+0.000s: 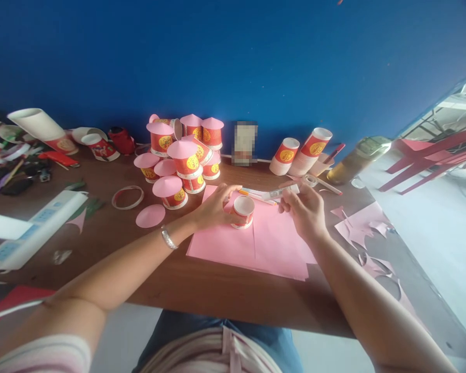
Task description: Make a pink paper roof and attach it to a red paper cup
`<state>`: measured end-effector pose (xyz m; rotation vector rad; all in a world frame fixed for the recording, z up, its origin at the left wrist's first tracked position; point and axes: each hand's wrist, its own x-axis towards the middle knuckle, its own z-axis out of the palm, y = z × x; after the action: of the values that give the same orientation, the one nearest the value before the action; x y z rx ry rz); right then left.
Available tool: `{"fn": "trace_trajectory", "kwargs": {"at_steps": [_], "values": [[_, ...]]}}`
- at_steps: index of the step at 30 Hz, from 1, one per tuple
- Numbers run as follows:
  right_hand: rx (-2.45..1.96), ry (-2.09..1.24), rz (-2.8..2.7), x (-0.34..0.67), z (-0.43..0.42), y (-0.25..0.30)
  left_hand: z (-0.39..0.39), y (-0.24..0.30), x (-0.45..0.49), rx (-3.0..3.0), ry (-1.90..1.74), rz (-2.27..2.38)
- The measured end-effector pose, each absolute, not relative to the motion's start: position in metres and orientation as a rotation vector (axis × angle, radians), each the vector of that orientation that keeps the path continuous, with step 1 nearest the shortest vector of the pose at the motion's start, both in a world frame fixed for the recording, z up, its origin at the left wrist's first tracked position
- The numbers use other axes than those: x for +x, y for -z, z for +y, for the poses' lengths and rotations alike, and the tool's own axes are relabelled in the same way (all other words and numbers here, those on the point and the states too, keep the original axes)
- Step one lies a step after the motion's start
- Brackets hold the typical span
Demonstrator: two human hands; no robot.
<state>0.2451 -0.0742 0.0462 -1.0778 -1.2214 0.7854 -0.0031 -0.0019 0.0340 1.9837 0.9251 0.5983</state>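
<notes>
1. Tabletop (pixel 101 228): a pink disc (pixel 150 216) lies loose, capped cups (pixel 182 155) stacked behind it.
2. Left hand (pixel 213 207) holds the cup (pixel 243 211) upside down on pink paper (pixel 264 243).
3. Right hand (pixel 305 207) pinches a pen (pixel 283 192) just beside the cup.
4. Judged step: tracing round the rim. Next needs the cup held steady, pen tip at its edge.

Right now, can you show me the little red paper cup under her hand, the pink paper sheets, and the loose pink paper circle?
Little red paper cup (pixel 243 206): head view, white top.
Pink paper sheets (pixel 272 243): head view, bare middle.
Loose pink paper circle (pixel 150 216): head view, centre.
</notes>
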Motion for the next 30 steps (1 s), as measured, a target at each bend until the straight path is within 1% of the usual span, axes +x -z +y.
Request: {"fn": "trace_trajectory", "kwargs": {"at_steps": [7, 17, 26, 30], "values": [[-1.236, -0.703, -1.326, 0.229, -0.082, -0.038, -0.01, -0.025, 0.011, 1.998, -0.643, 0.953], [-1.222, -0.832, -1.339, 0.218, -0.083, -0.028, -0.013, -0.017, 0.01, 2.021, -0.701, 0.888], [-1.322, -0.559, -1.502, 0.22, -0.086, -0.022, -0.014, -0.019, 0.01, 2.074, -0.721, 0.852], [-1.347, -0.531, -1.514, 0.222, -0.087, -0.019, -0.013, -0.017, 0.009, 2.068, -0.727, 0.847]]}}
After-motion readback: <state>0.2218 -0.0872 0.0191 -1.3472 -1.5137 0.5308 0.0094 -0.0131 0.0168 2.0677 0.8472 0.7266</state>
